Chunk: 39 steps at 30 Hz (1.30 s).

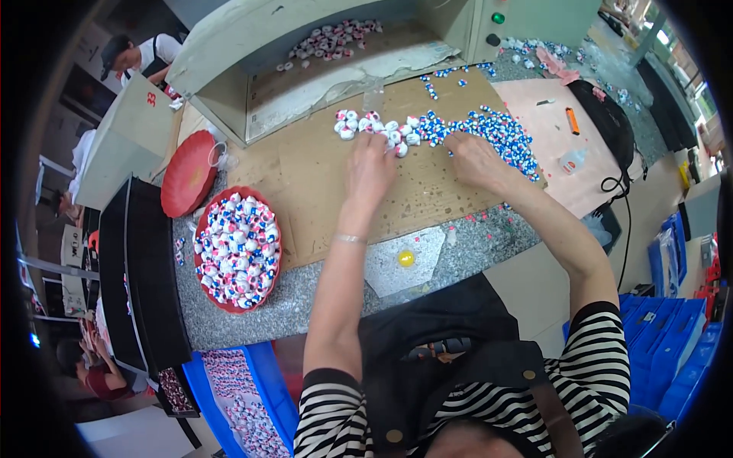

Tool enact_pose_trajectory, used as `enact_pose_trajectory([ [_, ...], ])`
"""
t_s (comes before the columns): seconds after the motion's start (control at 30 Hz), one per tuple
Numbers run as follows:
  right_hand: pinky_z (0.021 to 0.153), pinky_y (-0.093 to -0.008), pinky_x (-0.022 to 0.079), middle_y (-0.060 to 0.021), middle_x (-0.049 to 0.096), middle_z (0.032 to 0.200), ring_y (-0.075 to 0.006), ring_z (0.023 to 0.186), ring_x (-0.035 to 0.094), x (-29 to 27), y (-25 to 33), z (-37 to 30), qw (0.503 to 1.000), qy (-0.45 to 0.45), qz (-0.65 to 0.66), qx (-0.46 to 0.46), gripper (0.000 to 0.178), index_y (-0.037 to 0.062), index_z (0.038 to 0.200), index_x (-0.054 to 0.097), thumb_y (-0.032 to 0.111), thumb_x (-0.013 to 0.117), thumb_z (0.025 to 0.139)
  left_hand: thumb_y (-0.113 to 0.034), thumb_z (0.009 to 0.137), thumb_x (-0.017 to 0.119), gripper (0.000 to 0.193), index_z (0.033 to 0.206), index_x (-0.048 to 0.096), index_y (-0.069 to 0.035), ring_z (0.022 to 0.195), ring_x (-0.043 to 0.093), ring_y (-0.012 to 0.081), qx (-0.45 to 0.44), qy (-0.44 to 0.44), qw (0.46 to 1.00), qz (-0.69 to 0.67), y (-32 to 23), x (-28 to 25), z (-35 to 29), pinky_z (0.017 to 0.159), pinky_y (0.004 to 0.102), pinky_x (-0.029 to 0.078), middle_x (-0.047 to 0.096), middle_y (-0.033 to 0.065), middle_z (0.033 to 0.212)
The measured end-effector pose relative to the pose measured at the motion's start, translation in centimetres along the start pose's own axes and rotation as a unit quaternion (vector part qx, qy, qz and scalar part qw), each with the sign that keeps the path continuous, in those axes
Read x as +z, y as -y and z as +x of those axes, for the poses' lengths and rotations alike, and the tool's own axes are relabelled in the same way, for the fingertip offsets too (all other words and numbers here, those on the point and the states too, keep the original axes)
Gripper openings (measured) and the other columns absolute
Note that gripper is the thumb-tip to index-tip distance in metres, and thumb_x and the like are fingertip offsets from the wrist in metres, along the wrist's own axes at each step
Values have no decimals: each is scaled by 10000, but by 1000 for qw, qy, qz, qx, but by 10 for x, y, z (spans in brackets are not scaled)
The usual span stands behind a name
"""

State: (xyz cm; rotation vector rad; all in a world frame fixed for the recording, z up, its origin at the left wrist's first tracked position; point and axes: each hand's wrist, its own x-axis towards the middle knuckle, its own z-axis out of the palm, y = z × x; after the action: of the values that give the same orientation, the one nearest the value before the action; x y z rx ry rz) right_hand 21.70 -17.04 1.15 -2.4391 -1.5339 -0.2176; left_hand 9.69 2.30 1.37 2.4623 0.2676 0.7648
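My left hand (372, 169) is at the near edge of a loose row of round white pieces with pink and dark marks (347, 124), its fingers drawn together and touching them. What lies between those fingertips is hidden. My right hand (476, 162) reaches to the left edge of a spread of small blue-and-white pieces (508, 141). Its thumb and fingers are pinched, and I cannot make out what they hold. Both groups lie on a brown cardboard sheet (313, 191). A red scalloped bowl (278, 263) heaped with white, pink and blue pieces stands left of my left forearm.
An open-fronted grey box (221, 84) with more white pieces inside stands behind the cardboard. Another red bowl (188, 174) is at the left. An orange cutter (573, 120) and a small clear bottle (573, 160) lie right. A yellow round thing (406, 259) is near me. A person (145, 57) works far left.
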Motion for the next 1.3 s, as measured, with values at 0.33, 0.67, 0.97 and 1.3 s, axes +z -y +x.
enact_pose_trajectory([
  [0.33, 744, -410, 502, -155, 623, 861, -339, 845, 623, -22, 41, -51, 986, 29, 163, 17, 168, 10, 930, 651, 0, 651, 762, 32, 786, 578, 277, 1054, 576, -36, 891, 610, 369, 76, 66, 988, 115, 25, 23, 10, 758, 454, 509, 541, 182, 1025],
  [0.67, 654, -417, 514, -137, 597, 808, -326, 784, 630, -18, 35, -64, 996, 7, 68, -57, 103, 25, 792, 648, 15, 591, 707, -22, 909, 586, 299, 1207, 556, -11, 864, 613, 144, -278, 43, 652, -704, -14, -65, -132, 812, 260, 498, 629, 61, 1035],
  [0.97, 712, -413, 513, -174, 668, 858, -334, 798, 654, -24, 44, -59, 996, 39, 54, 63, 139, 1, 892, 681, 90, 632, 797, -39, 906, 599, 367, 1265, 540, 7, 922, 622, 143, -307, 23, 658, -687, -26, -82, -202, 855, 254, 497, 623, 147, 1159],
  [1.3, 643, -418, 487, -131, 600, 781, -339, 747, 610, -23, 145, -70, 977, 27, 178, -116, 108, 23, 879, 647, 41, 632, 773, 50, 856, 629, 334, 1185, 575, 25, 923, 638, 141, -276, -6, 724, -632, -24, -97, -214, 841, 258, 508, 660, 83, 1025],
])
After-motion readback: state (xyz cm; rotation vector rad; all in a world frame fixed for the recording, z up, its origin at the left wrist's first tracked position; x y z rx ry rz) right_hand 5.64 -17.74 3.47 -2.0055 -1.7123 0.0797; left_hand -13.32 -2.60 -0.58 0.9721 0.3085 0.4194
